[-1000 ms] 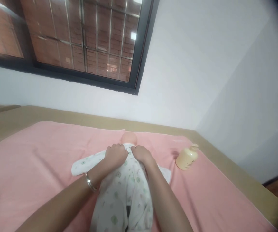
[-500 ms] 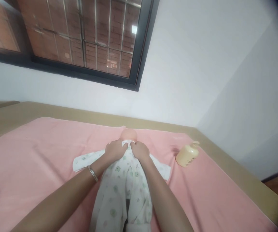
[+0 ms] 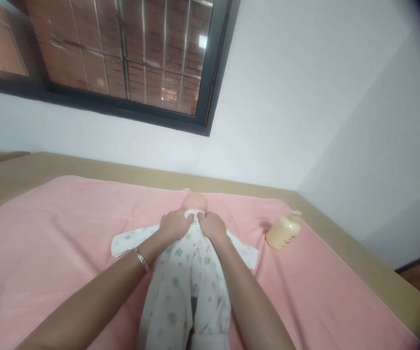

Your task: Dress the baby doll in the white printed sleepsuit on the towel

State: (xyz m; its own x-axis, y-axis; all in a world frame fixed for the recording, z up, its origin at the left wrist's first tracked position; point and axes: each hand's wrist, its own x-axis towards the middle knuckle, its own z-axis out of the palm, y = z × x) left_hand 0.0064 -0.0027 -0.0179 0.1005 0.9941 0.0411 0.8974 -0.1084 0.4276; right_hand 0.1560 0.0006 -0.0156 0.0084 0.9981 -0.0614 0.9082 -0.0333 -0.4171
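Observation:
A baby doll (image 3: 195, 201) lies on its back on a pink towel (image 3: 49, 243), head towards the wall. It wears a white romper (image 3: 188, 287) printed with small green shapes, open down the front. My left hand (image 3: 173, 226), with a bracelet on the wrist, pinches the romper's left collar edge just below the doll's chin. My right hand (image 3: 212, 227) pinches the right collar edge beside it. The two hands almost touch. Both sleeves lie spread out to the sides.
A cream pump bottle (image 3: 285, 232) lies on its side on the towel, right of the doll. The towel covers a tan surface (image 3: 359, 262) set into a white corner. A barred window (image 3: 122, 58) with a brick wall behind it is above.
Both hands, gripping the collar edges, have edged a little farther towards the doll's chin. The view has tipped slightly. The bottle has not moved.

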